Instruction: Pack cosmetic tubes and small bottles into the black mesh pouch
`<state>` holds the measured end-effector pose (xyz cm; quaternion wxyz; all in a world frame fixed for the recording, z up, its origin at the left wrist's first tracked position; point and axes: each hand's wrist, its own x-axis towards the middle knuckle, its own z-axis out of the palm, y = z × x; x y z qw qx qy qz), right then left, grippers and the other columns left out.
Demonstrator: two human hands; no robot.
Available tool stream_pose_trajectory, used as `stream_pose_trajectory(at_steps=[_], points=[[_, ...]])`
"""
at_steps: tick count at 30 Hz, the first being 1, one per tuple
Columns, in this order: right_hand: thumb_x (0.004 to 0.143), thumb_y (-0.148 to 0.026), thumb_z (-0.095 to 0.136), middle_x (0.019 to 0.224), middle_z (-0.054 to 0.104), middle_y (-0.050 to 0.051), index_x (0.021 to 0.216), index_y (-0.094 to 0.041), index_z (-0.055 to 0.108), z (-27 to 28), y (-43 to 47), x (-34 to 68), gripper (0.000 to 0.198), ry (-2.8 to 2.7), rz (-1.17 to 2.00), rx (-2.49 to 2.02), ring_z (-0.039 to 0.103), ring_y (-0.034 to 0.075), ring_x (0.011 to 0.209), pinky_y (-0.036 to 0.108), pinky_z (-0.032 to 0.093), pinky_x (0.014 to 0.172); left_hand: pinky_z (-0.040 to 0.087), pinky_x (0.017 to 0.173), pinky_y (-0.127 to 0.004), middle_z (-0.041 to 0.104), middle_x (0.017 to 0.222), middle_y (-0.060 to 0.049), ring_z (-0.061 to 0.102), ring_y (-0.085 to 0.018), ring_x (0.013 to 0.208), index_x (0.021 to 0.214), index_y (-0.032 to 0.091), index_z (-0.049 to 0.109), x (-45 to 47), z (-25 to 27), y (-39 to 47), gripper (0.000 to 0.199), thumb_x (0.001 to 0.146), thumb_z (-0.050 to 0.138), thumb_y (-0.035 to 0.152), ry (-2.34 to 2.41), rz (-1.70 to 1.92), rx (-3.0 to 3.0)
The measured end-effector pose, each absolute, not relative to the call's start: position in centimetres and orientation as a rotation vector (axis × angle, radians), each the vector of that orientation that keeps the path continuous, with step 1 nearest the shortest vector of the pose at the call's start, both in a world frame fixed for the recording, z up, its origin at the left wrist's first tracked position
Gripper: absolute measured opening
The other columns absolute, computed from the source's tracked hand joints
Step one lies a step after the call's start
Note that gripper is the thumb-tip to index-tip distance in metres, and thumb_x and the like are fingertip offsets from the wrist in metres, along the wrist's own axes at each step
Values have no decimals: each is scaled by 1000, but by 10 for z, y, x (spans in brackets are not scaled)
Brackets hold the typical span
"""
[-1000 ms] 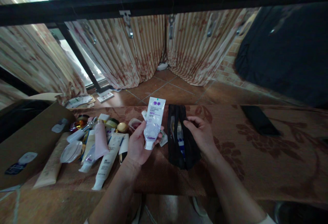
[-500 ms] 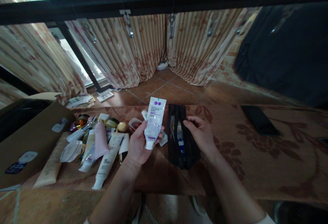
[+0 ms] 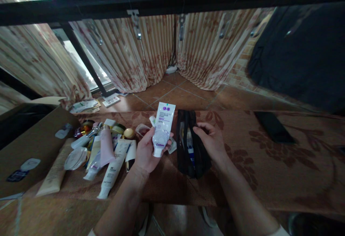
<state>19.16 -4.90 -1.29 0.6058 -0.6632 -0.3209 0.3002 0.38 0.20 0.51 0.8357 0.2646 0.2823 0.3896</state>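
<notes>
My left hand (image 3: 147,153) is closed around a white toothpaste tube (image 3: 163,124) with purple lettering, its cap pointing down toward me. Just right of it lies a black mesh pouch (image 3: 201,153), unzipped along the top. My right hand (image 3: 211,140) pinches the pouch's right edge between thumb and fingers. Through the opening a blue-and-white item (image 3: 191,153) shows inside; its kind is hard to make out. Left of my left hand lie a white tube (image 3: 114,169), a pink tube (image 3: 107,146) and a beige tube (image 3: 55,171).
A cardboard box (image 3: 35,157) stands at the far left beside a pile of small cosmetics, including a round clear container (image 3: 75,158). A black phone (image 3: 275,127) lies at the right on the brown patterned cloth (image 3: 242,185). A dark rail (image 3: 172,0) crosses above.
Almost nothing differs. Both hands keep their holds on the tube and the pouch; the view has shifted very slightly.
</notes>
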Motion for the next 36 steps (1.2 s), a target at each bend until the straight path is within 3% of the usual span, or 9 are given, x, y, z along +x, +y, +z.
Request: stream_pose_trajectory(at_steps=[36], points=[[64, -48, 71, 72, 70, 3, 81, -18, 71, -13, -50, 192, 34, -740, 691, -1537, 61, 17, 63, 28, 46, 59, 50, 55, -26, 72, 84, -13, 66, -18, 64, 101, 10, 65, 2, 3, 2, 33, 90, 47, 36, 583, 825, 553]])
